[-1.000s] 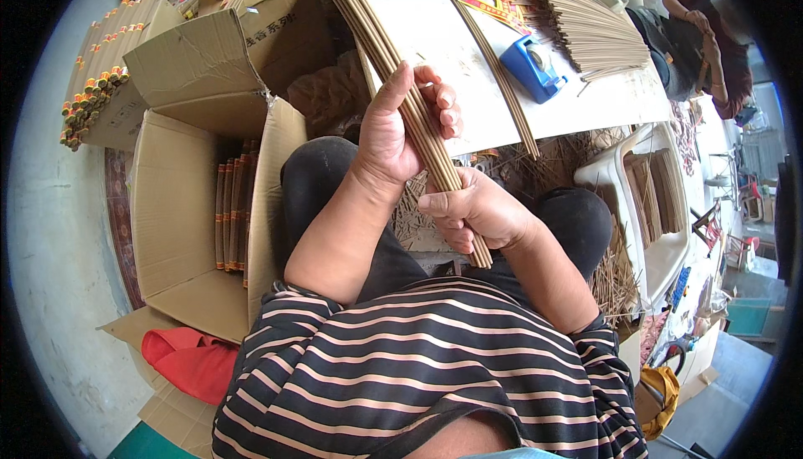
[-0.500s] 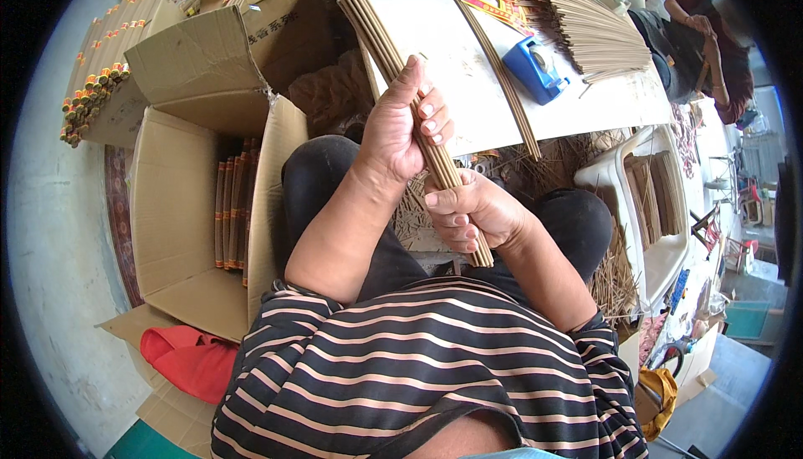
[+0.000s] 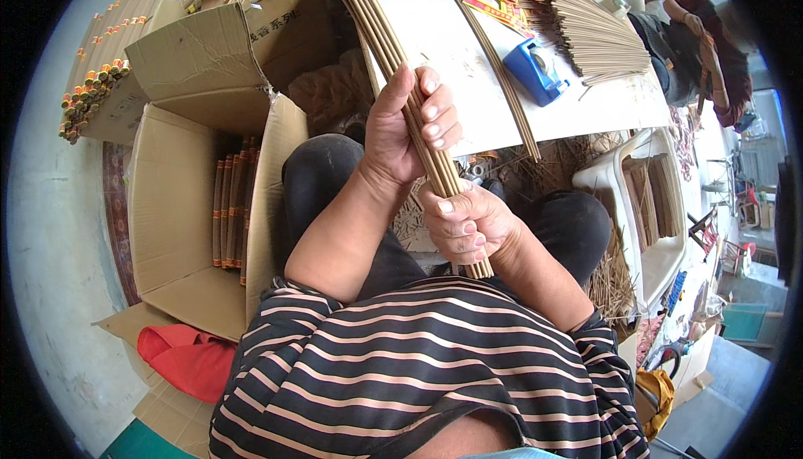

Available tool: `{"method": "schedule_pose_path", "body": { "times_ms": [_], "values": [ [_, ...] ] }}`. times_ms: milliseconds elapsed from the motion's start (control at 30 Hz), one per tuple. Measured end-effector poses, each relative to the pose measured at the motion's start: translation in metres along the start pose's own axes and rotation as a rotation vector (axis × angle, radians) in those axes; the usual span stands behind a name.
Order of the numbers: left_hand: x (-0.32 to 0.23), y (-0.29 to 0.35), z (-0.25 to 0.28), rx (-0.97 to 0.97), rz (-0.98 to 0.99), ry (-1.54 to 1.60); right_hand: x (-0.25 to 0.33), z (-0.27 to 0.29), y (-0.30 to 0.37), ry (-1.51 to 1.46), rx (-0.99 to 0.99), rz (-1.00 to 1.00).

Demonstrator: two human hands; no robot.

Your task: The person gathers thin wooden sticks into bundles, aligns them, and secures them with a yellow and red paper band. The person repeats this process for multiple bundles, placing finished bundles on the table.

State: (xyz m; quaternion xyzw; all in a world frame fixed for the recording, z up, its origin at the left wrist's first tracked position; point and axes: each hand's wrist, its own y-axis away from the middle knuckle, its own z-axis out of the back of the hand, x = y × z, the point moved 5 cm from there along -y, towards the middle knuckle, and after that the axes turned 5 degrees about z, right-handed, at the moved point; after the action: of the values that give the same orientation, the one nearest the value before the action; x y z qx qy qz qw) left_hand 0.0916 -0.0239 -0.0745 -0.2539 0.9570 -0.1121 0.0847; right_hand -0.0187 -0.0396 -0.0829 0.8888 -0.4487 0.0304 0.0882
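Note:
A bundle of long brown incense sticks slants between my two hands, its far end fanned a little over the table's edge. My left hand wraps round the middle of the bundle, thumb lying along it. Lower down, my right hand grips the bundle near its bottom end, which pokes out below the fist. Beyond my hands, a few loose incense sticks lie across the white table. Beside them stands a blue tape dispenser.
An open cardboard box with banded incense bundles stands at my left. More incense sticks are spread at the table's far right. A white tub holding sticks is at my right. Another person works at the far right.
The bundle has come slightly toward me and down. My right fingers have closed more fully round its lower end, and my left hand has shifted slightly with it.

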Motion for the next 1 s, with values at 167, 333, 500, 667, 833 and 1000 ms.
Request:
{"method": "schedule_pose_path", "body": {
  "times_ms": [167, 333, 500, 667, 833, 1000],
  "values": [
    [-0.004, 0.000, 0.009, -0.125, -0.016, -0.016, 0.000, 0.008, -0.002, -0.076, -0.026, -0.013],
    [-0.005, 0.001, 0.016, -0.357, -0.054, -0.077, 0.006, 0.016, 0.002, 0.037, -0.102, 0.020],
    [-0.024, 0.005, 0.022, -0.561, -0.190, -0.226, 0.020, 0.027, 0.030, 0.749, -0.436, -0.036],
    [-0.044, 0.013, 0.026, -0.685, -0.331, -0.290, 0.071, 0.011, 0.066, 1.316, -0.642, 0.124],
    [-0.036, 0.007, 0.030, -0.650, -0.265, -0.287, 0.139, 0.009, 0.076, 2.153, -1.299, 0.399],
    [-0.032, 0.005, 0.032, -0.663, -0.218, -0.275, 0.154, 0.040, 0.068, 2.378, -1.325, 0.237]
  ]
}}
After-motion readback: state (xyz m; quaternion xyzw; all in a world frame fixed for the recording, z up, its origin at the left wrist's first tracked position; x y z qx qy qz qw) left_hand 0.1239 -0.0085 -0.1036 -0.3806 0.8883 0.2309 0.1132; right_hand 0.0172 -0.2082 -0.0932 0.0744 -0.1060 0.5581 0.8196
